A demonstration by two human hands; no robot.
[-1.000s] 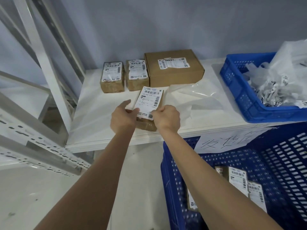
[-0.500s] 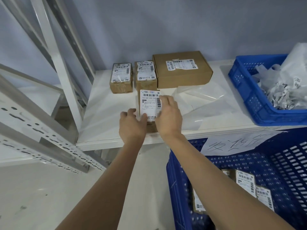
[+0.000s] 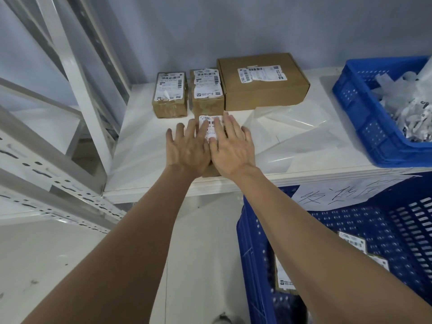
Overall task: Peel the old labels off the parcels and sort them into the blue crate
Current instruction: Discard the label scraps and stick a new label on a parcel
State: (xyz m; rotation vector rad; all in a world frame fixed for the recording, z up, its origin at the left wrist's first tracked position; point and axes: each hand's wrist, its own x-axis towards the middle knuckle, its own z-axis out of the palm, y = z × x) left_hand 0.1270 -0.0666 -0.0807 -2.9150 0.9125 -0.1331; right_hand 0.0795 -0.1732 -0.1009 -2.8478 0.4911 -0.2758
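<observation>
Both palms flat, fingers straight: left hand (image 3: pixel 187 146) and right hand (image 3: pixel 230 146) pressing on one small parcel (image 3: pixel 211 170) at the shelf (image 3: pixel 145 146) front edge, bare room to its left. Three more parcels (image 3: pixel 170 94) along the back wall. Shredded labels in the small bin (image 3: pixel 364 118); labelled parcels, at least three, in the blue crate (image 3: pixel 257 265) below.

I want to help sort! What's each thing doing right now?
Left hand: flat, fingers straight, pressing the front parcel.
Right hand: flat on its label.
Front parcel: on the shelf, label on.
Back parcels: labelled, untouched.
Small crate: holds paper scraps.
Big crate: holds parcels.
</observation>
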